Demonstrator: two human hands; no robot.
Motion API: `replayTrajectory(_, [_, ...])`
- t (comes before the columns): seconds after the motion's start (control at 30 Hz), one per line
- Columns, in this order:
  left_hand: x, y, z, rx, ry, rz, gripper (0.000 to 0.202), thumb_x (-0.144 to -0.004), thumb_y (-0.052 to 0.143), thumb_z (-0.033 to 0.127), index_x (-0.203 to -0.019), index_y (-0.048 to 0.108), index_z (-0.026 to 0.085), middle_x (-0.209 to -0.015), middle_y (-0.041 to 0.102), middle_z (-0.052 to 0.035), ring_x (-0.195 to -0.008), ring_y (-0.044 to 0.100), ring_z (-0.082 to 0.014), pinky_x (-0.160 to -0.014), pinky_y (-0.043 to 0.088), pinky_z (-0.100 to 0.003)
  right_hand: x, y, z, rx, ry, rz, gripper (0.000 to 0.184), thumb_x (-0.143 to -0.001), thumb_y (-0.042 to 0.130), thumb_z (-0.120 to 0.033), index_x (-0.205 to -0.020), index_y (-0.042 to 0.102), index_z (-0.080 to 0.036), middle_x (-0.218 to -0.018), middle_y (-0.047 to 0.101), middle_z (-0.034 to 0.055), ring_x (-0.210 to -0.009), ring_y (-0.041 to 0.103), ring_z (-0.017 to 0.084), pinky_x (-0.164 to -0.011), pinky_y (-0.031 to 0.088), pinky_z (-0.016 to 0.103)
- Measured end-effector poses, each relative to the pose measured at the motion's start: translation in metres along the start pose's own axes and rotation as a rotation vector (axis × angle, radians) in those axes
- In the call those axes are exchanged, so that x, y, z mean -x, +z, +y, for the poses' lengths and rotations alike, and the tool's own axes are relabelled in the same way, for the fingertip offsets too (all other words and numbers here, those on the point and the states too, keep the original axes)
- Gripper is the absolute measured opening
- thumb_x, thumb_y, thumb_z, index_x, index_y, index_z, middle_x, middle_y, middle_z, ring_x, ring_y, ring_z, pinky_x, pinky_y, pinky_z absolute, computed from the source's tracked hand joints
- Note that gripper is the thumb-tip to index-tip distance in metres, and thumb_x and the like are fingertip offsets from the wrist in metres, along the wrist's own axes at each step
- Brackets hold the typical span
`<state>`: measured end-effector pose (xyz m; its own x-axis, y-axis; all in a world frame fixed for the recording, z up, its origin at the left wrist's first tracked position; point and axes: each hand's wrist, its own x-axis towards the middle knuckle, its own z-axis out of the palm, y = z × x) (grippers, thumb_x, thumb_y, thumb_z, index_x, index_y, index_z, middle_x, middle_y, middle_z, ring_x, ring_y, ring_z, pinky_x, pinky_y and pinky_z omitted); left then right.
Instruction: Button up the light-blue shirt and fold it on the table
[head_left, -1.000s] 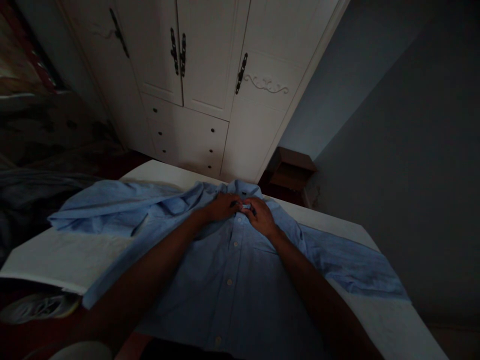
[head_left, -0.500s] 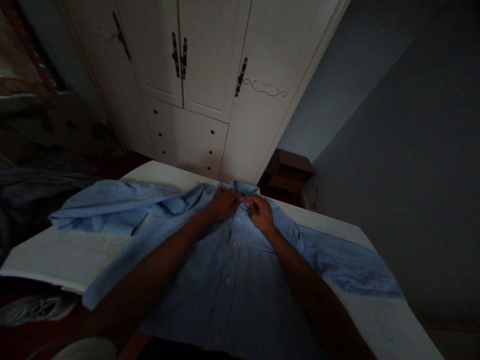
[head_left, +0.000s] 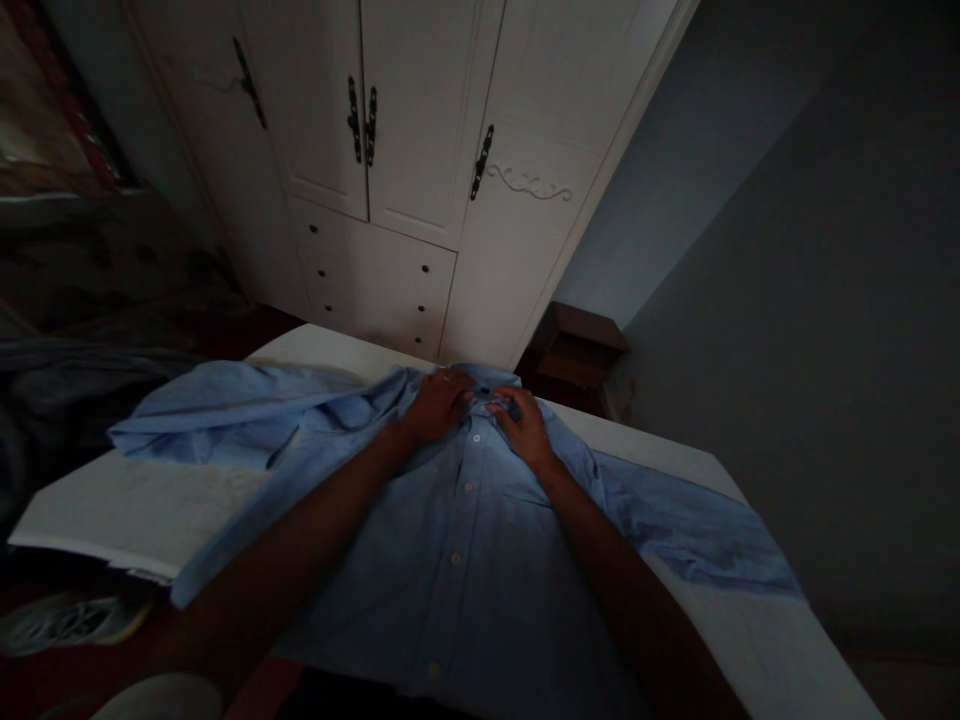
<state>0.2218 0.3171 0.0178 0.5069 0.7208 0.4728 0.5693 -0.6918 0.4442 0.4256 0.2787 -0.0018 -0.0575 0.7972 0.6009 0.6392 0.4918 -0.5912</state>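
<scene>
A light blue button-up shirt (head_left: 450,560) lies face up and spread on a white table (head_left: 142,505), sleeves out to both sides. My left hand (head_left: 439,405) rests on the collar area at the left of the placket, fingers curled and pinching the fabric. My right hand (head_left: 525,425) sits just right of it, fingers closed on the collar fabric near the top button. The two hands almost touch. The room is dim.
A white wardrobe (head_left: 420,150) with dark handles and small drawers stands behind the table. A brown wooden stool or box (head_left: 581,350) sits on the floor at the back right. Dark bedding (head_left: 82,330) lies at the left. A shoe (head_left: 75,615) is on the floor near the table's left edge.
Both hands shifted slightly up the shirt toward the collar. The view moved a little; the shirt lies the same.
</scene>
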Motion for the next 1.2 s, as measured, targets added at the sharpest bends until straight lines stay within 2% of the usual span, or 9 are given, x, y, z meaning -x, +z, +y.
replayTrajectory(0.13, [-0.002, -0.008, -0.006, -0.133, -0.115, 0.135, 0.039, -0.095, 0.037, 0.023, -0.130, 0.051, 0.015, -0.138, 0.051, -0.0163, -0.129, 0.045, -0.0274, -0.102, 0.037, -0.042, -0.001, -0.001, 0.010, 0.028, 0.063, 0.112, 0.030, -0.096, 0.047, -0.043, -0.109, 0.063, -0.021, -0.105, 0.066, 0.0091, -0.100, 0.059, 0.023, -0.093, 0.046, 0.038])
replayTrajectory(0.23, [-0.003, -0.014, -0.015, -0.294, -0.285, 0.062, 0.038, -0.092, 0.039, 0.021, -0.126, 0.054, 0.013, -0.133, 0.054, -0.0193, -0.126, 0.048, -0.0309, -0.099, 0.038, -0.045, -0.002, -0.001, 0.024, 0.128, 0.133, 0.162, 0.032, -0.097, 0.043, -0.042, -0.105, 0.063, -0.019, -0.104, 0.066, 0.0102, -0.100, 0.058, 0.024, -0.094, 0.045, 0.040])
replayTrajectory(0.37, [-0.001, -0.017, -0.030, -0.345, -0.435, -0.051, 0.041, -0.095, 0.038, 0.037, -0.124, 0.056, 0.013, -0.124, 0.062, -0.0175, -0.119, 0.055, -0.0303, -0.101, 0.037, -0.046, -0.002, -0.001, 0.042, 0.299, 0.200, 0.127, 0.030, -0.093, 0.048, -0.038, -0.108, 0.063, -0.016, -0.106, 0.065, 0.0114, -0.103, 0.056, 0.024, -0.097, 0.043, 0.041])
replayTrajectory(0.47, [0.000, -0.020, -0.040, -0.284, -0.449, -0.041, 0.051, -0.096, 0.034, 0.047, -0.128, 0.055, 0.013, -0.127, 0.062, -0.0161, -0.122, 0.054, -0.0288, -0.103, 0.035, -0.044, -0.002, -0.004, 0.049, 0.373, 0.235, 0.068, 0.032, -0.092, 0.050, -0.036, -0.113, 0.062, -0.014, -0.109, 0.064, 0.0128, -0.107, 0.054, 0.025, -0.099, 0.041, 0.041])
replayTrajectory(0.57, [0.002, -0.028, -0.051, -0.256, -0.441, -0.075, 0.053, -0.097, 0.030, 0.048, -0.125, 0.058, 0.013, -0.129, 0.061, -0.0151, -0.122, 0.054, -0.0273, -0.104, 0.036, -0.042, -0.003, -0.011, 0.049, 0.461, 0.270, -0.003, 0.036, -0.092, 0.053, -0.038, -0.118, 0.061, -0.014, -0.112, 0.064, 0.0137, -0.108, 0.054, 0.026, -0.099, 0.040, 0.040])
replayTrajectory(0.8, [0.013, -0.064, -0.077, -0.423, -0.387, -0.206, 0.052, -0.090, 0.044, 0.054, -0.124, 0.062, 0.020, -0.127, 0.060, -0.0137, -0.120, 0.053, -0.0315, -0.097, 0.040, -0.045, -0.013, -0.030, 0.035, 0.608, 0.443, -0.145, 0.031, -0.092, 0.056, -0.040, -0.108, 0.064, -0.014, -0.105, 0.068, 0.0125, -0.100, 0.060, 0.025, -0.088, 0.042, 0.032])
replayTrajectory(0.9, [0.015, -0.072, -0.080, -0.494, -0.372, -0.236, 0.048, -0.091, 0.042, 0.052, -0.116, 0.065, 0.018, -0.118, 0.064, -0.0136, -0.113, 0.057, -0.0305, -0.093, 0.042, -0.041, -0.019, -0.032, 0.029, 0.575, 0.526, -0.125, 0.029, -0.093, 0.053, -0.040, -0.107, 0.061, -0.015, -0.104, 0.070, 0.0120, -0.099, 0.063, 0.024, -0.083, 0.043, 0.030])
replayTrajectory(1.03, [0.013, -0.073, -0.075, -0.512, -0.451, -0.218, 0.049, -0.097, 0.030, 0.049, -0.114, 0.063, 0.017, -0.113, 0.067, -0.0141, -0.101, 0.064, -0.0280, -0.081, 0.047, -0.035, -0.028, -0.033, 0.029, 0.554, 0.659, -0.119, 0.031, -0.095, 0.048, -0.043, -0.111, 0.059, -0.018, -0.106, 0.070, 0.0115, -0.099, 0.065, 0.024, -0.078, 0.045, 0.029])
replayTrajectory(1.2, [0.006, -0.072, -0.076, -0.523, -0.541, -0.227, 0.065, -0.095, 0.021, 0.060, -0.107, 0.067, 0.016, -0.102, 0.071, -0.0165, -0.095, 0.067, -0.0317, -0.077, 0.048, -0.037, -0.035, -0.033, 0.046, 0.565, 0.685, -0.156, 0.034, -0.094, 0.048, -0.049, -0.109, 0.061, -0.021, -0.106, 0.071, 0.0124, -0.100, 0.066, 0.027, -0.079, 0.046, 0.033])
